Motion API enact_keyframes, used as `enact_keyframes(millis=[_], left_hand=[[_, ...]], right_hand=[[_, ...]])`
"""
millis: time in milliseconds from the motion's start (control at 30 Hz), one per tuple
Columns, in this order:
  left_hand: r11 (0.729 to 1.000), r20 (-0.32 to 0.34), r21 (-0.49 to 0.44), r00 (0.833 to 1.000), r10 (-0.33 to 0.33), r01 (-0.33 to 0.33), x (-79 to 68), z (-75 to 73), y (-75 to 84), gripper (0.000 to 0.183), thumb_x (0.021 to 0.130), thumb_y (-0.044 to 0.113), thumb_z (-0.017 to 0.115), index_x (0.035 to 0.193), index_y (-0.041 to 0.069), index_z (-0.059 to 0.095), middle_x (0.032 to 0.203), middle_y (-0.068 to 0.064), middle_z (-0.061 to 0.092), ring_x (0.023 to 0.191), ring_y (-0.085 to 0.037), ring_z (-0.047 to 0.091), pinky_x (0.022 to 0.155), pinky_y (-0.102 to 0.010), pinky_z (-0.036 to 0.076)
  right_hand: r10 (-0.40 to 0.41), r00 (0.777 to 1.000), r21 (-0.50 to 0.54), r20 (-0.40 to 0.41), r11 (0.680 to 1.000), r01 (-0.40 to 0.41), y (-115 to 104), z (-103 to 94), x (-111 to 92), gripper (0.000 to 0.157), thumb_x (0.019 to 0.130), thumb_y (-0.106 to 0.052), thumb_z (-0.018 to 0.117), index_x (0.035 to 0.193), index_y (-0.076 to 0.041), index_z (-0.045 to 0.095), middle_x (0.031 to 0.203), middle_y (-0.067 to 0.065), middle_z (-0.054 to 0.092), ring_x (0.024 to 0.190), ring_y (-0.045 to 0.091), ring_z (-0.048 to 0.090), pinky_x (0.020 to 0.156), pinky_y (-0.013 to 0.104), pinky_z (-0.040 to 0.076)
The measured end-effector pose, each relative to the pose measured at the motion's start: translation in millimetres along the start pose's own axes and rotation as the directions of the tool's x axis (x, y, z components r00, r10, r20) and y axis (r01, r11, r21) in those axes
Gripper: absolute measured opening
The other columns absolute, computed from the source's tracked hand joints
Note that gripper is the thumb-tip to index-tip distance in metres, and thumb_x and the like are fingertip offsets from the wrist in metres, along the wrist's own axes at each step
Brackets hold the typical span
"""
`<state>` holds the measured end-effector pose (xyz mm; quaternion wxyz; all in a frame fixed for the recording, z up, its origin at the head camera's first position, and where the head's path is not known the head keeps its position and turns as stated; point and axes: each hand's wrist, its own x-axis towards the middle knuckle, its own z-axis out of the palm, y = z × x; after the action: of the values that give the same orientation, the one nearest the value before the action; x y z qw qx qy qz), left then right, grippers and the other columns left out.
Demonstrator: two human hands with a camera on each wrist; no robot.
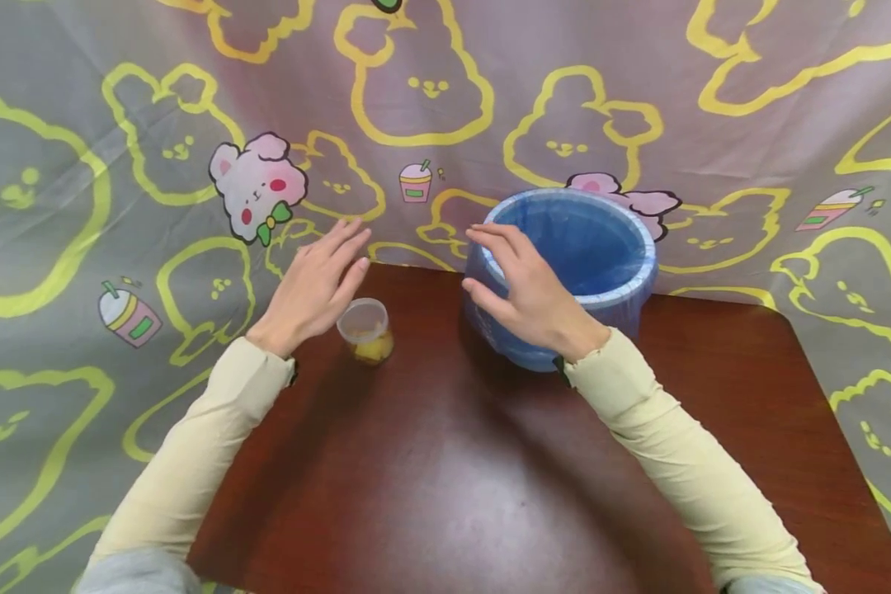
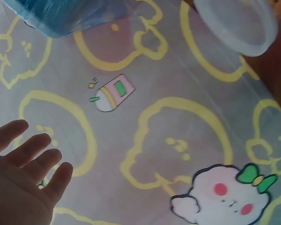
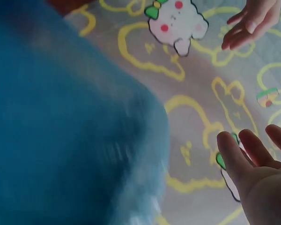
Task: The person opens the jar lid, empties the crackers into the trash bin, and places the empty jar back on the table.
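Observation:
My left hand [image 1: 315, 285] is raised over the left part of the table, its fingers extended and nothing in it. Just to its right stands a small clear plastic cup [image 1: 365, 332] with yellowish pieces at the bottom; its pale rim [image 2: 246, 44] shows in the left wrist view. My right hand [image 1: 525, 289] is held up, fingers straight and holding nothing, in front of a blue bin [image 1: 564, 330] lined with a thin plastic bag. Whether that hand touches the bin is hard to tell. The bin's blue side [image 3: 75, 131] fills much of the right wrist view.
Both things stand on a dark reddish-brown table [image 1: 431, 462] with a glossy top. A grey-pink curtain [image 1: 431, 91] with yellow bear and rabbit outlines hangs behind the table and along its sides.

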<state>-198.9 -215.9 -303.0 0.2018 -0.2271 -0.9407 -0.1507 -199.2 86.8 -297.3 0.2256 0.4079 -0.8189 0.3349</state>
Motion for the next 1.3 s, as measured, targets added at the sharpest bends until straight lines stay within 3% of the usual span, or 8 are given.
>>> enact_keyframes(millis=[333, 500, 633, 767, 900, 1100, 1200, 1300], left_hand=[[0.988, 0.001, -0.105, 0.993, -0.116, 0.116, -20.5, 31.1, -14.4, 0.046, 0.103, 0.031, 0.04, 0.143, 0.008, 0.047, 0.152, -0.011, 0.042, 0.141, -0.032, 0.037, 0.108, -0.054, 0.033], [0.976, -0.009, -0.122, 0.984, -0.18, 0.178, -26.9, 43.8, -21.5, 0.044, 0.103, 0.026, 0.041, 0.142, 0.007, 0.048, 0.15, -0.012, 0.043, 0.14, -0.032, 0.038, 0.107, -0.055, 0.034], [0.956, -0.015, -0.168, 0.969, -0.245, 0.239, -30.2, 51.5, -28.7, 0.043, 0.102, 0.023, 0.042, 0.142, 0.008, 0.048, 0.149, -0.013, 0.044, 0.14, -0.033, 0.038, 0.11, -0.053, 0.033], [0.925, -0.02, -0.227, 0.949, -0.316, 0.303, -33.2, 60.4, -36.7, 0.043, 0.101, 0.02, 0.042, 0.141, 0.007, 0.049, 0.148, -0.015, 0.045, 0.14, -0.033, 0.038, 0.114, -0.048, 0.03], [0.881, -0.018, -0.282, 0.916, -0.401, 0.381, -36.8, 71.6, -42.2, 0.041, 0.1, 0.016, 0.044, 0.138, 0.004, 0.051, 0.147, -0.016, 0.047, 0.138, -0.032, 0.041, 0.114, -0.045, 0.031], [0.798, 0.017, -0.322, 0.846, -0.532, 0.509, -39.7, 92.1, -47.2, 0.042, 0.099, 0.016, 0.043, 0.139, 0.004, 0.049, 0.149, -0.017, 0.043, 0.14, -0.032, 0.038, 0.115, -0.044, 0.029], [0.747, 0.027, -0.352, 0.804, -0.594, 0.564, -41.1, 101.2, -50.5, 0.045, 0.099, 0.016, 0.042, 0.142, 0.004, 0.045, 0.15, -0.018, 0.04, 0.141, -0.032, 0.035, 0.116, -0.044, 0.027], [0.671, 0.038, -0.418, 0.749, -0.661, 0.613, -41.2, 108.9, -53.6, 0.049, 0.099, 0.017, 0.042, 0.146, 0.005, 0.04, 0.151, -0.018, 0.038, 0.141, -0.033, 0.034, 0.116, -0.045, 0.028]], right_hand=[[0.099, 0.988, 0.074, 0.118, 0.991, -0.108, 6.2, 53.9, -8.2, 0.051, 0.093, -0.025, 0.063, 0.137, -0.004, 0.048, 0.138, 0.012, 0.048, 0.13, 0.025, 0.046, 0.11, 0.04, 0.037], [0.164, 0.976, 0.169, 0.144, 0.968, -0.188, 9.4, 74.4, -9.5, 0.047, 0.093, -0.025, 0.062, 0.135, -0.006, 0.05, 0.138, 0.009, 0.049, 0.128, 0.022, 0.048, 0.105, 0.038, 0.043], [0.243, 0.955, 0.259, 0.169, 0.924, -0.281, 13.9, 90.9, -9.8, 0.045, 0.093, -0.023, 0.062, 0.134, -0.007, 0.051, 0.137, 0.008, 0.051, 0.125, 0.021, 0.05, 0.1, 0.037, 0.048], [0.349, 0.909, 0.326, 0.227, 0.853, -0.409, 19.3, 109.6, -11.7, 0.049, 0.094, -0.023, 0.061, 0.139, -0.008, 0.048, 0.139, 0.01, 0.051, 0.128, 0.023, 0.049, 0.101, 0.039, 0.048], [0.408, 0.869, 0.33, 0.279, 0.809, -0.486, 23.2, 130.7, -14.4, 0.055, 0.095, -0.023, 0.059, 0.145, -0.009, 0.04, 0.145, 0.011, 0.046, 0.132, 0.025, 0.047, 0.101, 0.039, 0.048], [0.426, 0.846, 0.31, 0.32, 0.797, -0.518, 21.6, 160.9, -15.5, 0.065, 0.096, -0.023, 0.058, 0.151, -0.005, 0.028, 0.152, 0.013, 0.035, 0.139, 0.027, 0.038, 0.103, 0.04, 0.046], [0.443, 0.834, 0.301, 0.33, 0.788, -0.537, 19.1, 174.9, -13.1, 0.068, 0.096, -0.024, 0.057, 0.152, -0.005, 0.024, 0.156, 0.014, 0.027, 0.143, 0.025, 0.032, 0.103, 0.037, 0.046], [0.477, 0.82, 0.31, 0.317, 0.765, -0.565, 18.2, 187.6, -10.6, 0.068, 0.096, -0.024, 0.056, 0.152, -0.004, 0.023, 0.159, 0.015, 0.022, 0.144, 0.025, 0.029, 0.104, 0.037, 0.046]])
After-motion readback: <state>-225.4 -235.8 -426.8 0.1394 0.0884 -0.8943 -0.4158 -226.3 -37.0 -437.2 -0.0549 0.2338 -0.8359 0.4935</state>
